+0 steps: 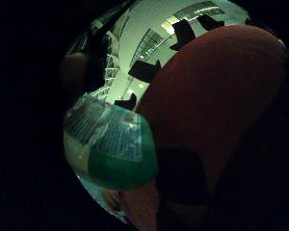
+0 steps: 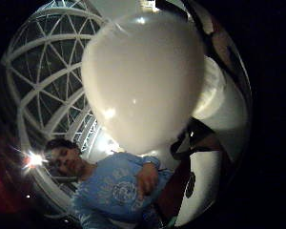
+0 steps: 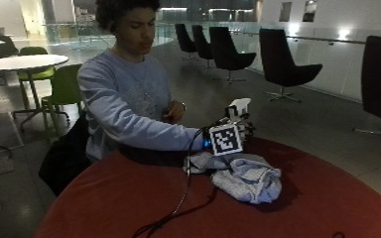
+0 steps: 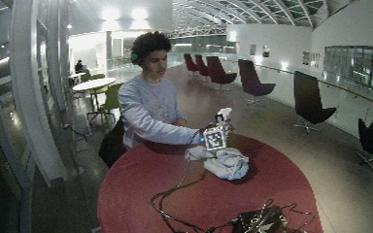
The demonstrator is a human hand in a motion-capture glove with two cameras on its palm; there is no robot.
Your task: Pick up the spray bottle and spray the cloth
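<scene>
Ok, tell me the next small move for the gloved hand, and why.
Probably tip the nozzle down toward the cloth and squeeze the trigger. The gloved right hand holds the spray bottle lifted above the red table, over the crumpled cloth, so the pickup looks done and only spraying remains.

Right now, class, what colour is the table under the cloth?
Red. The round table under the cloth shows best in the outside view.
</scene>
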